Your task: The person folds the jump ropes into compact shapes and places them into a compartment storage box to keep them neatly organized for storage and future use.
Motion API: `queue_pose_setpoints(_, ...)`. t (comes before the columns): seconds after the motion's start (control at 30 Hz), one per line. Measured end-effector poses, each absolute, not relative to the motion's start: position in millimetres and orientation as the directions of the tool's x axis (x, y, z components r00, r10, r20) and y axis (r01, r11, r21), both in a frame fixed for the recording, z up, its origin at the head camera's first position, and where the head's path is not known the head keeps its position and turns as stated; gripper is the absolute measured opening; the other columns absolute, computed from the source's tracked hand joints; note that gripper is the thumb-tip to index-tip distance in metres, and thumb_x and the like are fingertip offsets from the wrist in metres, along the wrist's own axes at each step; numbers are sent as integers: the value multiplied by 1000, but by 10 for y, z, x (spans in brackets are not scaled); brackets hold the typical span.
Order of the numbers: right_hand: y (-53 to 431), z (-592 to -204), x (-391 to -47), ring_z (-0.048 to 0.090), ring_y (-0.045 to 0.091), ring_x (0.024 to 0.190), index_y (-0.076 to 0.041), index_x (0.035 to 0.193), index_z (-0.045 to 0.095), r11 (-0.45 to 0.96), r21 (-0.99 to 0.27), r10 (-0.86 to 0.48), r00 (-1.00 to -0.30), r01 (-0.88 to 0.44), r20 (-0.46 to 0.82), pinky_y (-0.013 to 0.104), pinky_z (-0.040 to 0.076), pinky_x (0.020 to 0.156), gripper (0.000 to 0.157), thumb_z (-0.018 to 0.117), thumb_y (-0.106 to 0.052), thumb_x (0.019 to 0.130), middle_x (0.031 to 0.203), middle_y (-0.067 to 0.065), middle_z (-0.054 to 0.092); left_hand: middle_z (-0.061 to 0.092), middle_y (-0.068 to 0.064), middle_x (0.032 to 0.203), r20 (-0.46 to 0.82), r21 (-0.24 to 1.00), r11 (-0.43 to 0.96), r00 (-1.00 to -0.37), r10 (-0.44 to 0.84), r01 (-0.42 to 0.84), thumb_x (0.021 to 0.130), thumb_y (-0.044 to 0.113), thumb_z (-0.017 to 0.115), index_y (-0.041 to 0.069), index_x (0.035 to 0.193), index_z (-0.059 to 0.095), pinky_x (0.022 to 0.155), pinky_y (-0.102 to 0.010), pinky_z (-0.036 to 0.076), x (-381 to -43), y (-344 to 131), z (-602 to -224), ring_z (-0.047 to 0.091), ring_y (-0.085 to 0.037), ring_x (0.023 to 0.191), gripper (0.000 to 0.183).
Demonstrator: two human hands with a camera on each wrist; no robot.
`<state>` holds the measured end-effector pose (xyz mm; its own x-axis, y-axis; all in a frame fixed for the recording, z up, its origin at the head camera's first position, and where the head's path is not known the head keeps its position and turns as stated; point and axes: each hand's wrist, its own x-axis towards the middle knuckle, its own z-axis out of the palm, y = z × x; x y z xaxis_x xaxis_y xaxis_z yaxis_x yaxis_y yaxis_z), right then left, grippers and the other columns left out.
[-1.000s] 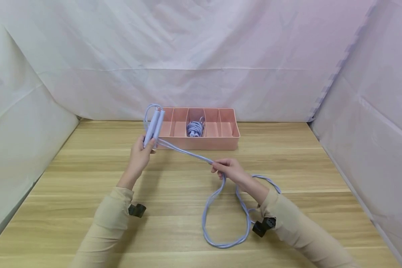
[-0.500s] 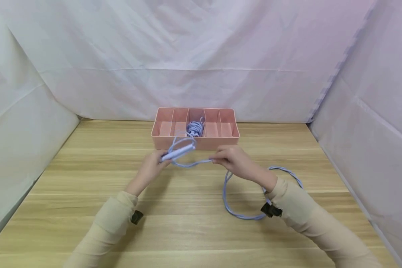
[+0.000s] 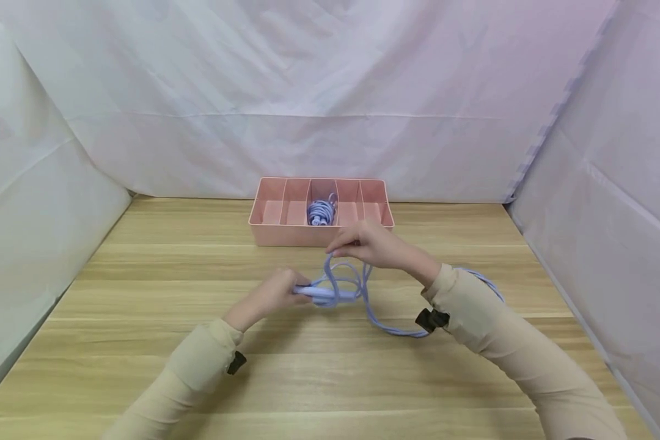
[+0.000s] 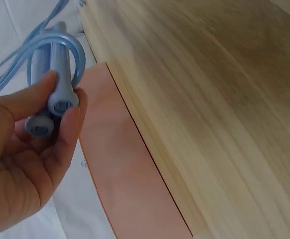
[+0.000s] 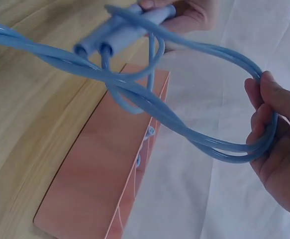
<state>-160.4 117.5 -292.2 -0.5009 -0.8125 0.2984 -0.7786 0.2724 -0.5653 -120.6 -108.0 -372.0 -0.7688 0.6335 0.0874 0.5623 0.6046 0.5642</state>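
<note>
White cloth (image 3: 308, 91) is draped behind and on both sides of a wood-grained bench (image 3: 115, 275), whose far edge is met by the hanging fabric. Near that edge a pink tray (image 3: 286, 236) is set lengthwise from side to side and is divided into five compartments. In the middle compartment a wound blue bundle (image 3: 320, 212) is seated, its cord coiled tightly.

Nearer than the tray, above the bench, two pale blue handles (image 3: 335, 294) are held side by side by the left hand (image 3: 279, 289); as seen from the left wrist, their flanged ends are gripped between thumb and fingers. Across the handles a curve of blue cord (image 4: 76, 52) is passed. By the right hand (image 3: 365, 244), raised a little higher and just in front of the tray, a bend of the doubled cord is held in curled fingers. From there the twisted strands are led down and off to the right, where part is hidden behind the right forearm and a further stretch is seen beyond it. Both arms are covered by beige sleeves (image 3: 484, 311), and a small black device (image 3: 432, 319) is worn at each wrist.
</note>
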Motion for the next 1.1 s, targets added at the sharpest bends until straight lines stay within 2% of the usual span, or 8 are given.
queue_pose_setpoints(0.1,1176,-2910,-1691,64,11,76,2,93,70,275,-641,-808,-534,-717,250,19,50,67,13,61,-2,84,87,11,71,71,-5,83,83,584,549,-717,692,597,76,12,72,3,89,71,63,-17,50,-1178,-1057,-3712,62,-8,69,16)
queue_pose_setpoints(0.23,1233,-2906,-1801,59,4,67,2,92,70,327,-703,-806,-575,-632,142,18,46,60,13,63,-2,83,83,11,71,71,-4,84,39,629,503,-670,742,593,76,13,72,3,93,71,62,-16,49,-1118,-1050,-3687,58,-2,68,19)
queue_pose_setpoints(0.37,1262,-2916,-1882,60,2,69,5,94,69,360,-724,-831,-554,-588,37,19,50,64,15,63,-3,83,83,13,70,71,-2,81,-7,653,490,-643,766,577,77,13,71,3,92,71,58,-15,47,-1056,-1044,-3647,49,2,61,18)
queue_pose_setpoints(0.73,1143,-3148,-2031,65,9,76,5,96,68,365,-811,-839,-539,-457,-74,26,54,74,18,65,-5,82,86,13,70,67,2,71,66,723,341,-551,832,601,78,12,70,6,89,72,49,-13,42,-925,-985,-3591,43,6,54,12)
queue_pose_setpoints(0.83,1112,-3296,-2055,62,4,70,7,98,67,337,-852,-819,-572,-400,-55,20,51,65,20,64,-6,83,84,9,71,67,0,72,112,765,295,-570,814,572,79,11,69,4,93,71,48,-14,41,-919,-1000,-3570,43,5,55,16)
queue_pose_setpoints(0.93,1071,-3463,-2054,48,0,53,7,101,65,332,-895,-766,-639,-299,-71,15,38,50,22,62,-8,85,79,0,70,70,-5,79,161,808,257,-618,770,530,80,10,68,1,98,69,50,-16,45,-939,-1020,-3547,49,2,58,20)
queue_pose_setpoints(1.03,1013,-3631,-2019,44,1,51,7,103,64,315,-928,-702,-707,-198,-87,15,33,47,23,61,-8,86,79,-1,70,70,-12,81,202,856,205,-672,713,475,81,4,66,-4,99,67,51,-20,49,-966,-1030,-3535,55,-2,60,20)
queue_pose_setpoints(1.1,966,-3720,-1967,52,2,58,5,103,65,312,-929,-682,-728,-200,-72,16,39,51,22,59,-10,87,85,1,71,69,-18,83,223,890,161,-716,662,427,81,-1,64,-9,100,65,56,-23,53,-984,-1028,-3543,59,-4,64,21)
